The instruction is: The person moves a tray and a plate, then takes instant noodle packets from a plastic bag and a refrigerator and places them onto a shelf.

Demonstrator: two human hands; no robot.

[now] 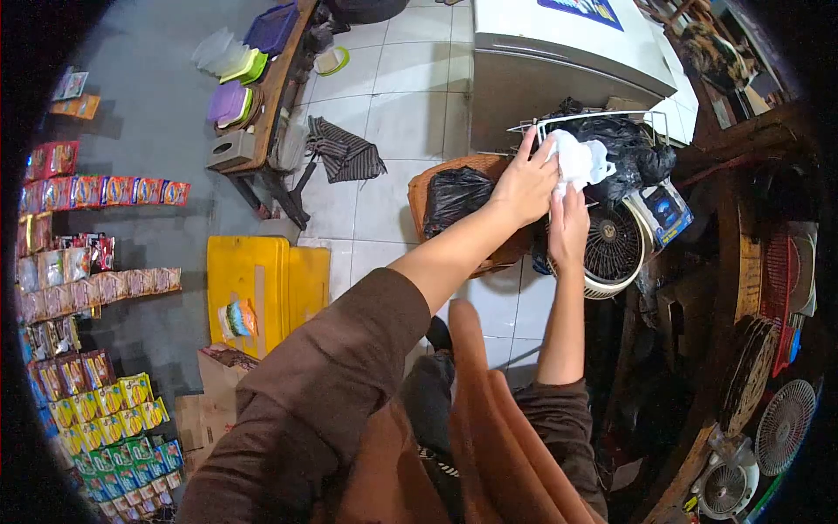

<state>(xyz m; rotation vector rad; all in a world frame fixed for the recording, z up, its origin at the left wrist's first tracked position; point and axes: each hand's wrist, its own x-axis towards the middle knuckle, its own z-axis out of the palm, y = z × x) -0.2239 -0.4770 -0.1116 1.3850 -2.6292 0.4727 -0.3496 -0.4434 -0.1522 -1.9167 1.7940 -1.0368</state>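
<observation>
Both hands reach forward to a crumpled white plastic bag (580, 162) beside a white wire rack (611, 113). My left hand (526, 181) is at the bag's left side, its fingers partly spread and touching it near the rack's edge. Just below, my right hand (568, 223) has its fingertips closed on the bag's lower edge. Black plastic bags (628, 153) lie behind and to the right of the white one. Under the hands is a round fan (608, 240), next to a blue box (665, 212). A brown basket (421, 194) holding a black bag stands on the left.
A white freezer (567, 65) stands ahead. Yellow crates (249, 279), a wooden table (281, 83) and hanging sachets (113, 288) are on the left. A striped cloth (345, 153) lies on the tiled floor. Wooden shelving (711, 288) runs along the right, and a cat (711, 57) is at the upper right.
</observation>
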